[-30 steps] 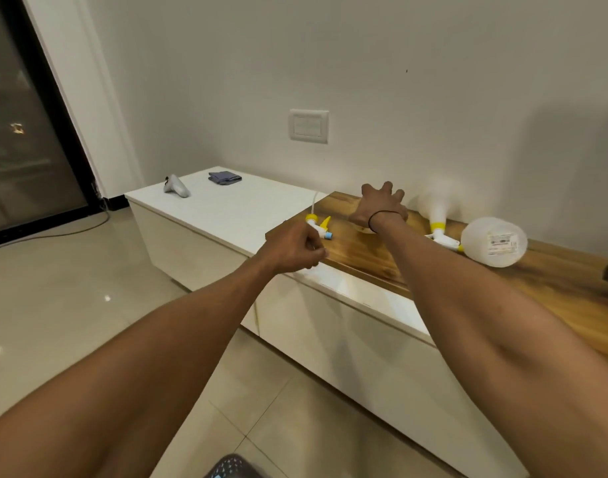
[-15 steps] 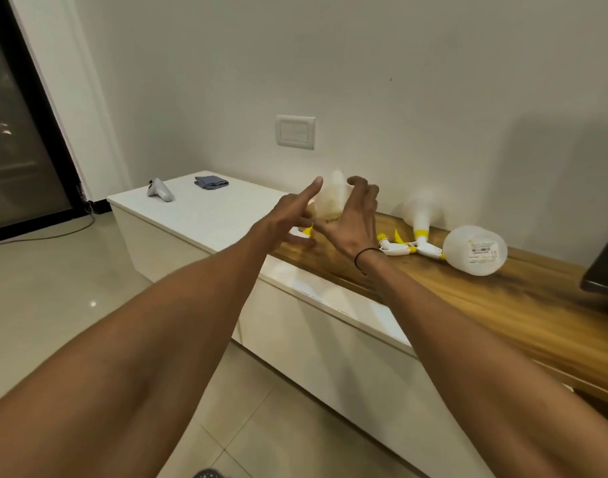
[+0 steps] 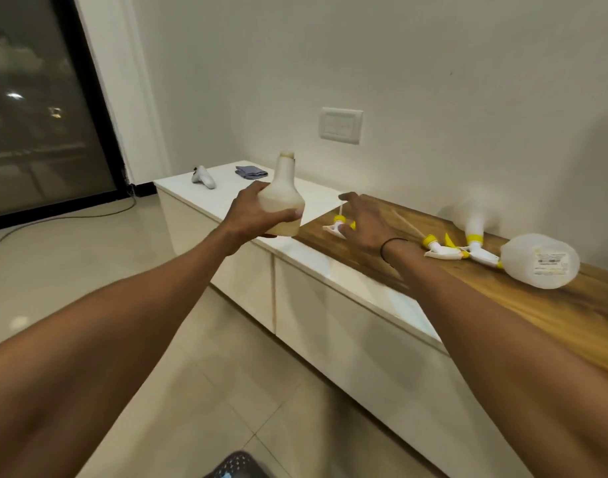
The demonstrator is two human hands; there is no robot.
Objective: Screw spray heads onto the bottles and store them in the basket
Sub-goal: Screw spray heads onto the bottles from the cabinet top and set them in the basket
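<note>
Translucent white plastic bottle (image 3: 284, 198), uncapped, upright, held in the left hand (image 3: 252, 210); the grip is closed around the lower body of the bottle, thumb across the near face, neck and bare threaded mouth standing clear above the fingers. The bottle sits over the near edge of the white counter (image 3: 226, 198), whether resting on it or lifted cannot be told. Right hand (image 3: 362, 222), a dark band at the wrist, to the right of the held bottle; its grip is open, fingers spread and holding nothing, poised just over a loose spray head (image 3: 335, 226) with a yellow collar, white body and thin dip tube, lying on the wooden counter (image 3: 554, 315). Contact between fingertips and that head cannot be confirmed. Further right of the open grip, just beyond the wrist: a second spray head (image 3: 438, 248), yellow collar, lying on the wood. Next to it, nose to nose, a spray head already fitted to a white bottle near the wall (image 3: 474, 224). Right again, well apart from both grips: a large round bottle lying on its side (image 3: 540, 262), labelled base toward the camera. Beyond the left grip, at the far end of the white counter: a white handheld controller (image 3: 203, 177) and a folded blue-grey cloth (image 3: 251, 172). On the wall above, a white switch plate (image 3: 341, 125). Below both forearms, at the bottom frame edge: part of a dark perforated basket (image 3: 237, 465) on the tiled floor.
</note>
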